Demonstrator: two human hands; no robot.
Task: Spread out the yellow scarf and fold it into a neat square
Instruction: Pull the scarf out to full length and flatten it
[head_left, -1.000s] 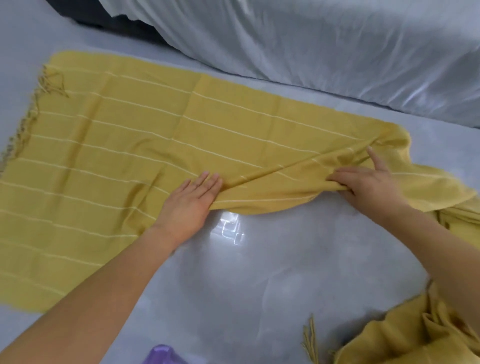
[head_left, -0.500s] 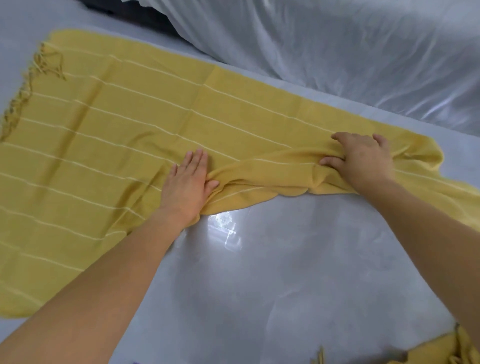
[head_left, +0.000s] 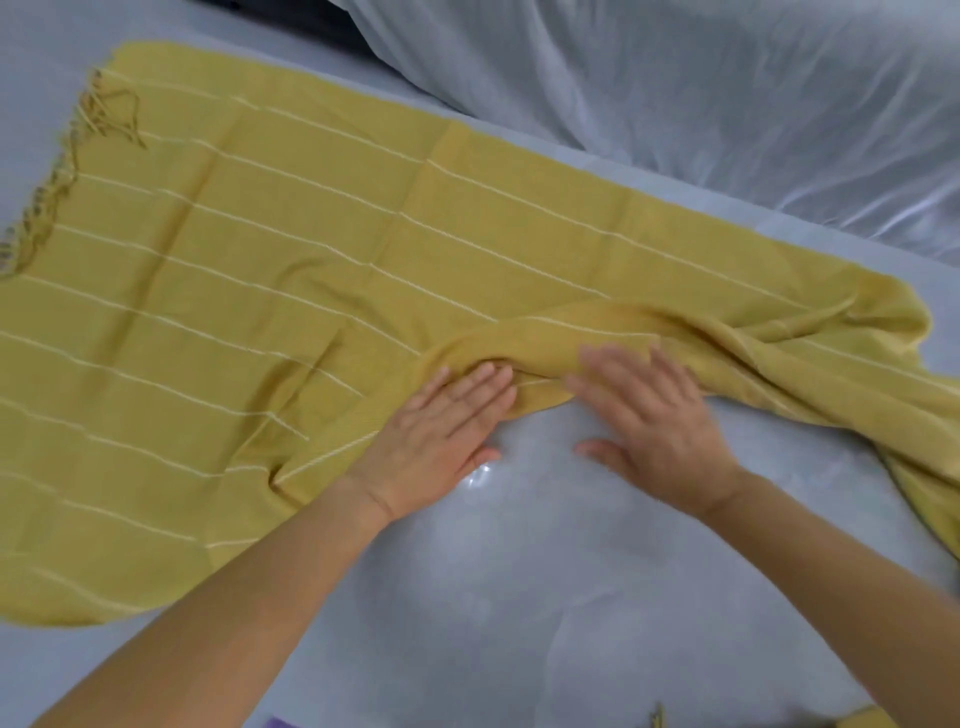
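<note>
A pale grey surface (head_left: 519, 597) is carrying everything here. A yellow scarf (head_left: 260, 270) with thin white stripes is lying across its left and far side, mostly flat, bunching into a ridge near the middle and trailing off to the right. 2 hands are resting on it, the left (head_left: 436, 441) and the right (head_left: 654, 415), palms down, fingers reaching onto the scarf's ridge. White sheeting (head_left: 701, 93) is lying crumpled along the far edge.

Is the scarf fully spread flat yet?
Not yet. The scarf lies flat on its left part, but a bunched ridge rises by the left hand and right hand, and its right end trails rumpled.
</note>
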